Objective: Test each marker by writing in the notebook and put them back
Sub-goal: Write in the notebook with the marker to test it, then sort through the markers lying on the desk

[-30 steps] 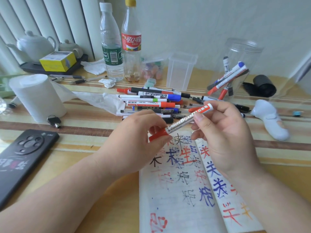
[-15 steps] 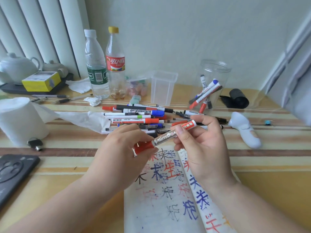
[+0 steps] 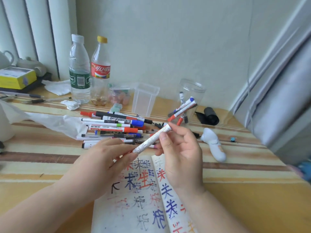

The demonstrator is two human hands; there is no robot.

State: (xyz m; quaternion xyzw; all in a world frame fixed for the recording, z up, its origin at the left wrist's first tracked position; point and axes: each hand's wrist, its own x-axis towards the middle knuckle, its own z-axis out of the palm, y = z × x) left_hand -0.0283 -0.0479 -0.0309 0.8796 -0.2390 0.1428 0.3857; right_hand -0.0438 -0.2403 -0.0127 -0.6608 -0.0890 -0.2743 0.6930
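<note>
both hands grasp one white marker [image 3: 151, 139], held on a slant in the air just above the top edge of the open notebook [image 3: 134, 207] in the lower middle of the frame. the left hand [image 3: 107, 160] pinches its lower end, where a bit of red shows between the fingers. the right hand [image 3: 183, 158] holds the upper barrel between thumb and fingers. the left fingers cover the cap end, so i cannot tell whether the cap is seated or half off.

if the cap is being pulled, it could give way suddenly, jerking the hands apart and dragging the tip across skin or paper. the page is already crowded with red, blue and black strokes, so a faint new mark could get lost among them and a weak marker might pass as good.

the pile of loose markers [image 3: 114, 128] lies on the desk [image 3: 252, 190] just above the hands, so a slip would probably drop this one among them. the clear jar [image 3: 191, 98] at centre right looks light, with markers leaning inside, and a careless drop-in might tip it.
</note>
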